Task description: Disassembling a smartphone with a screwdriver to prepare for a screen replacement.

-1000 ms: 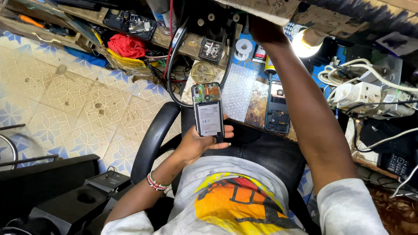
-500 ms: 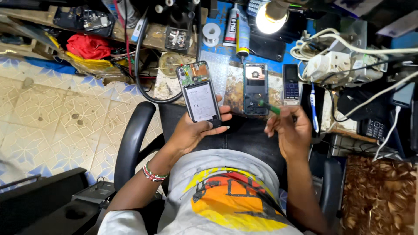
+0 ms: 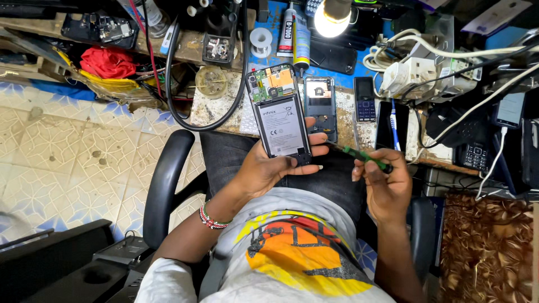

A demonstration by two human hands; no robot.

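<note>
My left hand holds an opened smartphone with its back cover off, so the grey battery and the green circuit board at its top show. My right hand grips a green-handled screwdriver, whose tip points left toward the phone's lower right corner. Both hands are above my lap, just in front of the workbench edge. A beaded bracelet circles my left wrist.
On the workbench lie a black phone back cover, a small keypad phone, glue tubes, a solder spool, a lit lamp, a white power strip with cables. A black chair armrest stands left; tiled floor beyond.
My right hand came down from the back of the bench holding the screwdriver and now sits beside the phone. The left hand kept the phone steady.
</note>
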